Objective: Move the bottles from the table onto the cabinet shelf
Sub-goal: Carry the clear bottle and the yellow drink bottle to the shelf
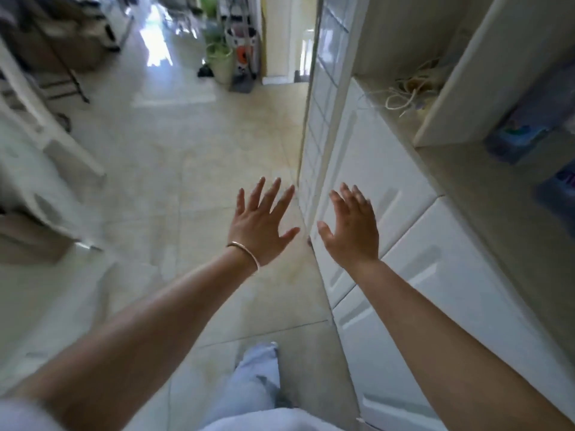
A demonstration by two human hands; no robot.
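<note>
A leg in pale blue jeans (258, 381) shows at six o'clock, standing on the cream tiled floor (174, 169). Both bare forearms reach out ahead of it. The left hand (261, 222), with a thin bangle (244, 252) at the wrist, is spread flat with fingers splayed and holds nothing. Just beside it, toward three o'clock, the right hand (353, 231) is also spread and empty, in front of the white cabinet drawers (413, 275). Whether it touches them I cannot tell. Above the drawers, at two to three o'clock, the cabinet shelf (485, 194) carries two blurred blue-labelled bottles (513, 138), one beyond the other's near side at the right edge. Farther along the shelf at one o'clock lies a tangle of pale cord (404, 91). At twelve o'clock, far across the floor, stand green potted plants (221, 57) near a doorway.
</note>
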